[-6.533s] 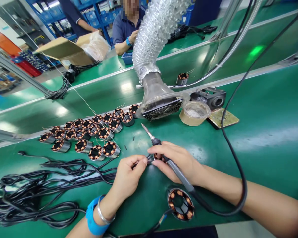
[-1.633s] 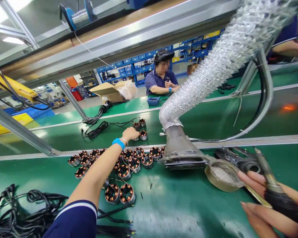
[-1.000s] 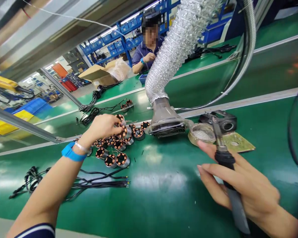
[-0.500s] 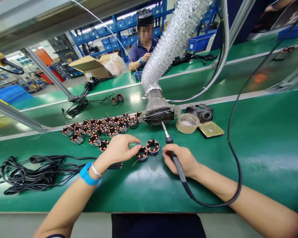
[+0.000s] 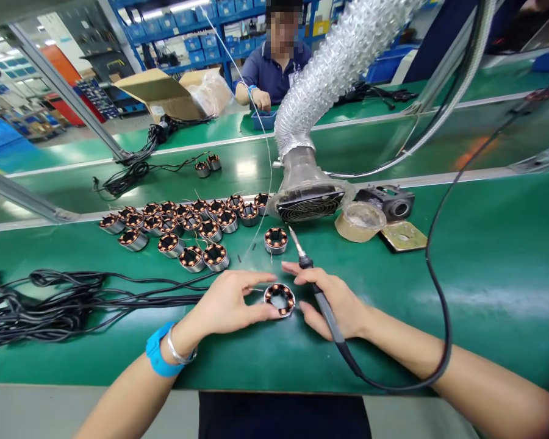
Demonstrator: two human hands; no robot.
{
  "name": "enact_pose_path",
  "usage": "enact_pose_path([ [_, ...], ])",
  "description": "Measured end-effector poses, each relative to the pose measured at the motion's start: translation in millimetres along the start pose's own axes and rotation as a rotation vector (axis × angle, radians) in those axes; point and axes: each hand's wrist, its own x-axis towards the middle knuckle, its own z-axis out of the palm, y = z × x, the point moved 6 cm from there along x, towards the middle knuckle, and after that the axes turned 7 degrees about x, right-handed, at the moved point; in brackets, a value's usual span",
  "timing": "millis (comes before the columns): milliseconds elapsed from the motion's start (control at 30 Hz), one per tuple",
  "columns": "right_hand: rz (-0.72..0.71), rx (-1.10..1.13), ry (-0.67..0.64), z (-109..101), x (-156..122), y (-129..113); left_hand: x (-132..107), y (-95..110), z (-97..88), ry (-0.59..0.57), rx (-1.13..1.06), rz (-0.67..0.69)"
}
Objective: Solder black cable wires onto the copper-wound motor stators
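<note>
A round stator with copper coils (image 5: pixel 279 299) lies on the green bench between my two hands. My left hand (image 5: pixel 229 302), with a blue wristband, pinches its left side between thumb and fingers. My right hand (image 5: pixel 332 299) grips a soldering iron (image 5: pixel 312 279) whose tip points up and away, and its fingers touch the stator's right side. A second stator (image 5: pixel 276 239) stands just beyond, near the iron's tip. The iron's black cord (image 5: pixel 434 305) loops off to the right.
Several more stators (image 5: pixel 183 225) stand in rows at the left. A fume extractor hood (image 5: pixel 307 196) on a foil hose faces me, with a tape roll (image 5: pixel 360 221) and iron stand (image 5: pixel 390 203) beside it. Black cables (image 5: pixel 50 299) lie at the left. Another person sits across the far belt.
My left hand reached to the far belt, came back with stators and set them down. One stator now lies nearer me between both hands; the other stands farther back.
</note>
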Motion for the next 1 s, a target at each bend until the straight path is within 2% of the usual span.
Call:
enact_pose_path([
  [67,0.044,0.046,-0.025,6.7,-0.3,-2.7,1.0,-9.0,-3.7,0.029,0.001,-0.052],
  [167,0.041,0.003,-0.039,16.6,-0.8,-6.0,4.4,-20.7,-6.7,0.032,0.056,-0.104],
  [300,-0.012,-0.027,-0.047,18.6,-0.7,-10.8,5.7,-23.8,2.5,-0.098,-0.048,-0.102],
  [367,-0.026,-0.026,-0.059,16.6,-0.6,-14.1,5.3,-23.2,13.5,-0.208,-0.232,-0.144],
  [433,-0.024,-0.023,-0.071,15.1,-0.6,-16.6,6.1,-21.4,24.9,-0.272,-0.505,-0.215],
  [500,-0.014,-0.014,-0.079,14.4,-0.5,-17.7,7.8,-19.7,33.6,-0.269,-0.761,-0.301],
  [567,-0.010,-0.011,-0.082,14.4,-0.1,-17.7,7.8,-18.7,37.6,-0.236,-0.890,-0.368],
  [633,-0.010,-0.014,-0.085,14.6,0.2,-16.8,4.6,-17.2,35.3,-0.217,-0.845,-0.369],
  [733,-0.019,-0.024,-0.074,13.8,0.0,-15.7,-4.0,-14.3,27.8,-0.272,-0.527,-0.270],
  [800,-0.027,-0.032,-0.069,13.4,-0.6,-15.7,-8.5,-15.9,26.4,-0.297,-0.404,-0.251],
  [833,-0.029,-0.033,-0.069,13.4,-1.0,-15.7,-9.0,-17.2,27.1,-0.291,-0.426,-0.260],
  [1000,-0.029,-0.026,-0.073,12.6,-2.0,-16.2,-4.5,-22.0,40.3,-0.271,-0.823,-0.390],
])
